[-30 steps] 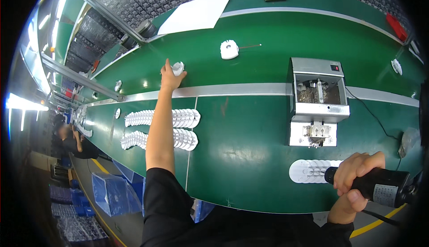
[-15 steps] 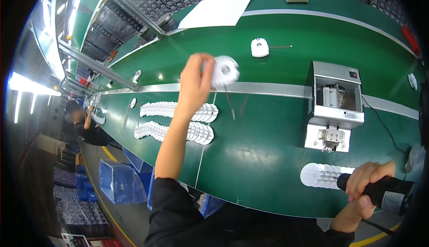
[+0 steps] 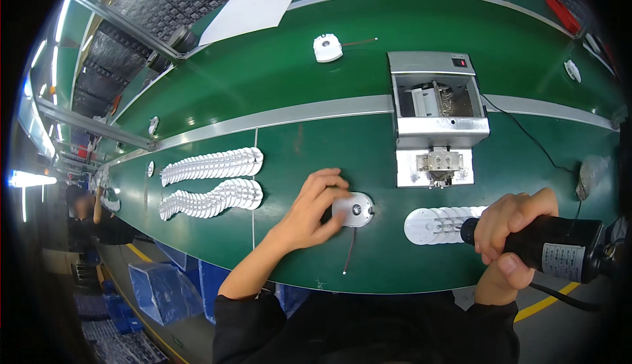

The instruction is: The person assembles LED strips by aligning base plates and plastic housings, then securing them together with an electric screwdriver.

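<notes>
My left hand (image 3: 311,211) is at a round white plastic part (image 3: 359,214) low over or on the green bench. Its thumb and fingers curve round the part's left edge, the fingertips slightly blurred. A dark hub sits in the part's middle, and a thin wire (image 3: 349,252) ending in a small plug trails towards me. At the right, my right hand (image 3: 513,229) is wrapped round a black corded electric screwdriver (image 3: 566,249) held sideways, its nose pointing left. Beneath that nose lies a row of overlapping white covers (image 3: 431,224), its right end hidden by hand and tool.
Two long rows of stacked white covers (image 3: 214,166) lie at the left. A silver screw feeder (image 3: 438,127) stands behind, its cable running right. Another white part with a wire (image 3: 327,48) rests on the far green strip. Blue bins (image 3: 164,291) stand below the bench; a person (image 3: 108,222) works far left.
My left hand has brought the white part down and nearer to me, from above the metal strip to the bench front. The view has shifted right; my right hand still grips the screwdriver.
</notes>
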Available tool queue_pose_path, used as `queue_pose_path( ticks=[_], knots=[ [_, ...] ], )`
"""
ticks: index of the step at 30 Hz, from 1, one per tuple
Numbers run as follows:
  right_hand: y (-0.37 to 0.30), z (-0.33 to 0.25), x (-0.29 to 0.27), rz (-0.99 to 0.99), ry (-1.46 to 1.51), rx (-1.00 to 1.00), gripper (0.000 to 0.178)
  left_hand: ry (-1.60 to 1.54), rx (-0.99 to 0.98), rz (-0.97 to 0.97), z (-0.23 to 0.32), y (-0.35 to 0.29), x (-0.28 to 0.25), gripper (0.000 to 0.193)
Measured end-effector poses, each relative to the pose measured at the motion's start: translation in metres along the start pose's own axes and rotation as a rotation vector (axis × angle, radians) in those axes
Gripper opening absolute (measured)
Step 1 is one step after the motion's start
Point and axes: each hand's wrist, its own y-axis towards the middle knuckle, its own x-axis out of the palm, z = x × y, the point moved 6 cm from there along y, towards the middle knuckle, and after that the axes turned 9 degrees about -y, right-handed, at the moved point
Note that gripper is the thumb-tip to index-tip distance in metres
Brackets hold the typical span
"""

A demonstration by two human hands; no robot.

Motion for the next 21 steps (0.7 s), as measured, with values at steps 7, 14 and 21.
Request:
queue_pose_path(
  ticks=[7, 14, 21],
  knots=[
    [-0.002, 0.002, -0.001, -0.058, 0.031, 0.067, 0.041, -0.136, 0.080, -0.275, 0.016, 0.006, 0.032, 0.026],
    [0.000, -0.002, 0.000, -0.106, 0.018, 0.102, 0.040, -0.180, 0.191, -0.185, 0.050, 0.018, 0.076, 0.023],
    [0.002, -0.001, -0.001, -0.018, -0.159, 0.052, 0.038, -0.183, 0.216, -0.219, 0.050, 0.026, 0.088, 0.023]
  ],
)
